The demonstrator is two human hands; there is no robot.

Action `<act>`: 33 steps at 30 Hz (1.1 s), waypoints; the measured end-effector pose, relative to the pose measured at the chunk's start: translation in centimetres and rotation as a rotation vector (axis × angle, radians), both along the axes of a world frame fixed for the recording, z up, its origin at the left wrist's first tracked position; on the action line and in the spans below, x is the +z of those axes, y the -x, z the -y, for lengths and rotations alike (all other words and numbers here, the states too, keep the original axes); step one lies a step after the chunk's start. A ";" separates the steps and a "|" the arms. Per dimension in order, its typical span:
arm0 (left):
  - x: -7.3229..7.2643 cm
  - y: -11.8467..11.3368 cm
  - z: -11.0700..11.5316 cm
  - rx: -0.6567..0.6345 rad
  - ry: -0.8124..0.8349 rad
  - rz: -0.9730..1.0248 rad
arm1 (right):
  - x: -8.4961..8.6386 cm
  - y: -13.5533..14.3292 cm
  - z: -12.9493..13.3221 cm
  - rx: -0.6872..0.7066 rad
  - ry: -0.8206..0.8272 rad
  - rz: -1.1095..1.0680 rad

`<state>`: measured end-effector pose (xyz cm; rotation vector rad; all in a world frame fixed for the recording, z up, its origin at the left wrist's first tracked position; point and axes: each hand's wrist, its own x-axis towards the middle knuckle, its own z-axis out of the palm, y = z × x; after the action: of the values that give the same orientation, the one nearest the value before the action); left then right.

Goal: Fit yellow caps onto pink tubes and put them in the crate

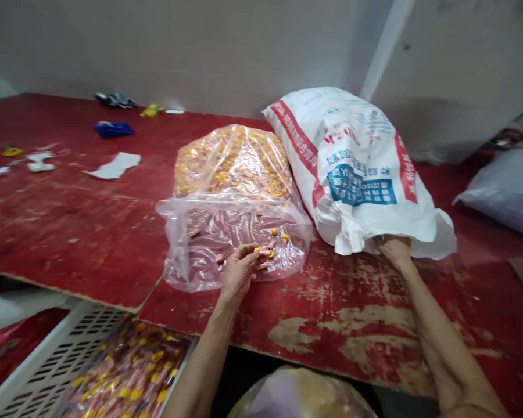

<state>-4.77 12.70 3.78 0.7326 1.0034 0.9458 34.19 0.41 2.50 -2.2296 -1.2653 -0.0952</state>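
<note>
A clear plastic bag (235, 191) full of small pink and yellow pieces lies on the worn red table (78, 226), its open mouth toward me. My left hand (239, 270) rests at that mouth, fingers pinching a small pink and yellow piece (264, 252). A few loose pieces lie inside the bag's flat front part. To the right leans a white woven sack (353, 168) with red and blue print. My right hand (394, 249) grips the sack's lower open edge, partly tucked under the cloth.
A white slotted crate (61, 360) with more pink and yellow pieces sits below the table's front edge at lower left. A rounded bag (300, 395) shows at bottom centre. White paper scraps (115, 165), a blue object (113, 129) and small bits lie far left. A pale bag (505, 194) is at right.
</note>
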 end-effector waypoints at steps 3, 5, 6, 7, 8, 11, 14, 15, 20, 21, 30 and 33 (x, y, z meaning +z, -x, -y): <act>0.5 -1.9 3.1 -0.062 0.038 0.118 | -1.1 1.4 6.9 -0.040 0.065 -0.117; 0.6 -3.9 5.3 -0.117 0.065 0.167 | -1.3 3.8 10.1 0.070 0.059 -0.314; 0.6 -5.0 6.4 -0.150 0.077 0.186 | -1.3 5.3 11.2 0.142 0.046 -0.398; 0.5 -6.0 7.4 -0.180 0.080 0.199 | -1.1 6.8 11.8 0.212 0.034 -0.450; 0.4 -6.8 8.3 -0.204 0.072 0.206 | -0.8 8.3 12.0 0.276 0.025 -0.471; 0.0 -8.4 10.3 -0.216 0.007 0.186 | 0.1 11.9 11.1 0.448 0.005 -0.477; -0.3 -8.3 11.0 -0.153 -0.046 0.145 | 0.5 13.6 9.5 0.544 0.001 -0.448; -0.3 -8.0 11.0 -0.130 -0.055 0.136 | 0.5 13.8 9.1 0.561 0.003 -0.430; -1.1 -7.1 11.3 -0.064 -0.055 0.110 | -0.3 15.0 8.1 0.607 0.015 -0.389; -1.3 -7.1 11.4 -0.058 -0.062 0.087 | -0.4 15.3 8.0 0.610 0.013 -0.380; -1.5 -5.9 13.2 -0.180 -0.423 -0.249 | -2.7 18.1 8.4 0.569 -0.097 -0.357; -2.1 -5.2 13.3 -0.157 -0.448 -0.285 | -3.1 19.9 8.2 0.533 -0.155 -0.354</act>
<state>0.44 -0.56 1.72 1.3321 0.9706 0.9548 14.33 -7.82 -0.60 -1.6249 -1.5347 0.3735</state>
